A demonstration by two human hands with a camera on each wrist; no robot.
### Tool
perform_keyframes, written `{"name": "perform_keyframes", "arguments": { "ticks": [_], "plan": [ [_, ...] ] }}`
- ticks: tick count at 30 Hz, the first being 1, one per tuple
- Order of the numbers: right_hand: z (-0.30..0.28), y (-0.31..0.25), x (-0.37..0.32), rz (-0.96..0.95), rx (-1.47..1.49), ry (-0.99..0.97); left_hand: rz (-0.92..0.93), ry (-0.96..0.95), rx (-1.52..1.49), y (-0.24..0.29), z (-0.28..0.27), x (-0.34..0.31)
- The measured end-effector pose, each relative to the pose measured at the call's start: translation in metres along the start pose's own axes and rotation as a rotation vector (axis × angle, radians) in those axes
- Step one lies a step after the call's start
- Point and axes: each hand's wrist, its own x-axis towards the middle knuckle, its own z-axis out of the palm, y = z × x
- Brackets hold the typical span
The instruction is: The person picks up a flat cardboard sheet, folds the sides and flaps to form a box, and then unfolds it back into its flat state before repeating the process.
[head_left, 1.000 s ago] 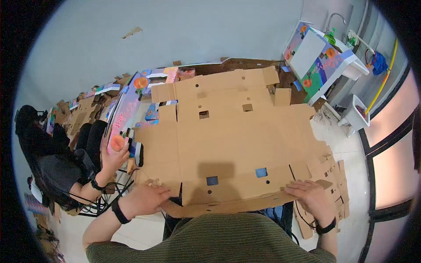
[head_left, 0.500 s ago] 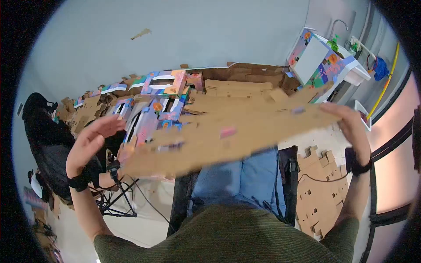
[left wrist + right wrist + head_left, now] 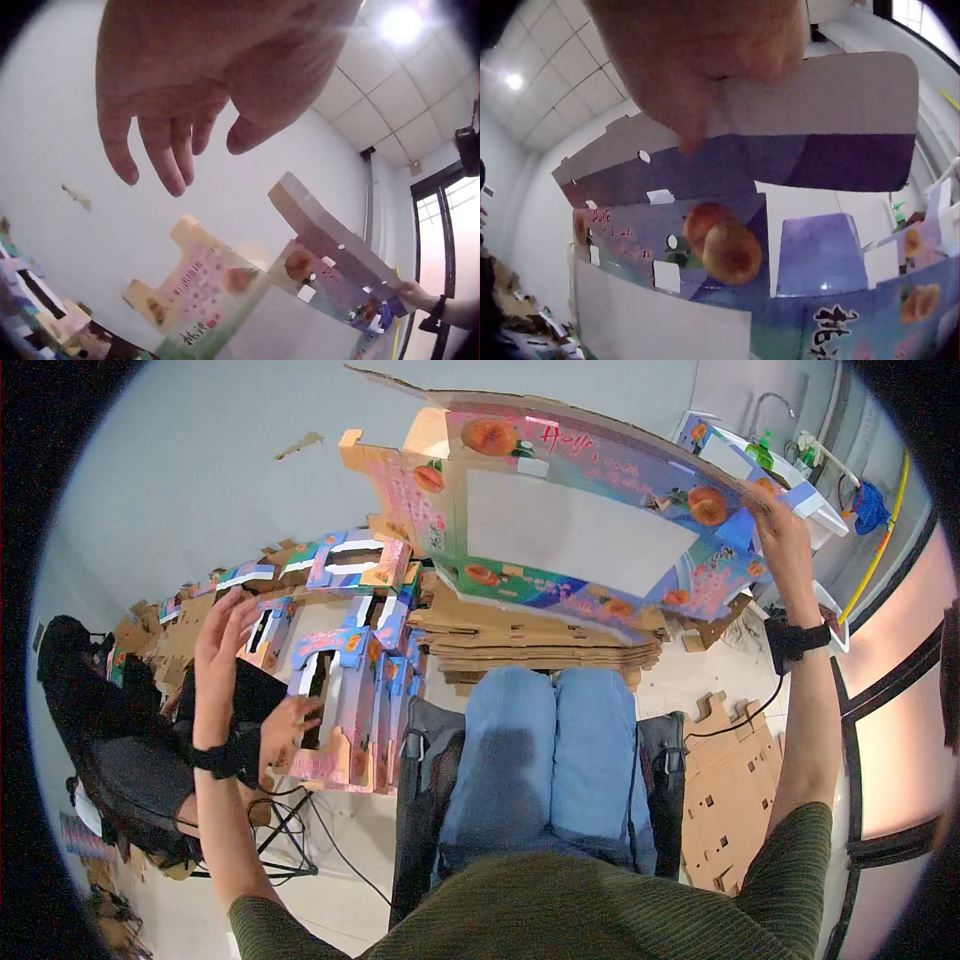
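Observation:
A large flat cardboard box blank (image 3: pixel 570 525), printed with peaches, pink blossom and a white panel, is held up tilted above the stack at the far side. At its upper right edge, my right hand (image 3: pixel 783 545) grips the folded flap. In the right wrist view that hand (image 3: pixel 705 52) overlaps the grey flap, and most of its fingers are hidden. My left hand (image 3: pixel 222 650) is raised at the left, away from the blank and holding nothing. Its fingers hang loosely bent in the left wrist view.
Below the blank lies a stack of flat brown cardboard (image 3: pixel 540 650). Partly formed printed boxes (image 3: pixel 345 700) stand at the left, where another person's hand (image 3: pixel 290 730) touches one. More cardboard (image 3: pixel 730 800) lies on the floor at the right. A sink (image 3: pixel 815 525) stands at the back right.
The blank, brown side up across my lap a second ago, has been lifted and turned so its printed side faces me. My left hand has let go; the right has moved up and forward.

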Motion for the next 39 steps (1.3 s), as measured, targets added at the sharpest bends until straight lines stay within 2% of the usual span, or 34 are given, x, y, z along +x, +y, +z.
{"name": "perform_keyframes", "arguments": {
  "ticks": [4, 6, 9, 14, 15, 17, 18, 19, 20, 21, 22, 23, 24, 25, 26, 27, 29, 33, 36, 39],
  "plan": [
    [0.027, 0.001, 0.012, 0.021, 0.084, 0.011, 0.088, 0.058, -0.117, -0.004, 0.069, 0.042],
    [0.038, 0.008, 0.015, -0.023, 0.011, -0.007, 0.092, 0.072, -0.13, -0.008, 0.096, 0.061],
    [0.056, 0.016, 0.014, -0.061, -0.044, 0.043, 0.226, 0.142, -0.137, -0.023, 0.132, 0.089],
    [0.117, 0.028, -0.011, -0.103, -0.008, 0.035, 0.361, 0.322, -0.01, -0.033, 0.183, 0.11],
    [0.136, 0.035, -0.022, -0.106, 0.0, 0.03, 0.38, 0.345, 0.073, -0.035, 0.191, 0.113],
    [0.17, 0.039, -0.041, -0.228, -0.06, -0.002, 0.418, 0.395, 0.241, -0.039, 0.209, 0.117],
    [0.197, 0.051, -0.057, -0.219, -0.032, -0.059, 0.433, 0.399, 0.294, -0.038, 0.221, 0.117],
    [0.226, 0.065, -0.076, -0.246, -0.103, -0.105, 0.48, 0.336, 0.381, -0.044, 0.233, 0.118],
    [0.265, 0.08, -0.104, -0.139, 0.041, -0.241, 0.526, 0.271, 0.468, -0.057, 0.246, 0.119],
    [0.289, 0.082, -0.13, -0.159, -0.024, -0.331, 0.568, 0.203, 0.554, -0.072, 0.259, 0.119],
    [0.307, 0.08, -0.156, -0.176, -0.088, -0.423, 0.538, 0.025, 0.6, -0.094, 0.275, 0.118],
    [0.326, 0.079, -0.181, -0.065, -0.084, -0.643, 0.508, -0.155, 0.64, -0.117, 0.291, 0.118],
    [0.342, 0.085, -0.205, -0.12, -0.077, -0.616, 0.564, -0.332, 0.696, -0.131, 0.308, 0.117],
    [0.347, 0.083, -0.213, -0.047, -0.115, -0.91, 0.614, -0.515, 0.747, -0.146, 0.321, 0.113],
    [0.346, 0.084, -0.224, -0.052, -0.182, -1.176, 0.572, -0.662, 0.774, -0.164, 0.334, 0.104],
    [0.35, 0.085, -0.235, -0.04, -0.136, -1.112, 0.531, -0.809, 0.798, -0.182, 0.343, 0.097],
    [0.349, 0.09, -0.256, -0.018, -0.06, -0.986, 0.504, -0.923, 0.896, -0.208, 0.358, 0.086],
    [0.348, 0.099, -0.244, 0.004, 0.012, -0.919, 0.412, -1.175, 1.135, -0.249, 0.387, 0.073],
    [0.344, 0.1, -0.212, -0.145, -0.006, -0.81, 0.175, -1.135, 1.092, -0.256, 0.397, 0.08],
    [0.344, 0.105, -0.172, -0.131, 0.063, -0.69, 0.453, -0.778, 0.961, -0.268, 0.384, 0.101]
  ]
}}
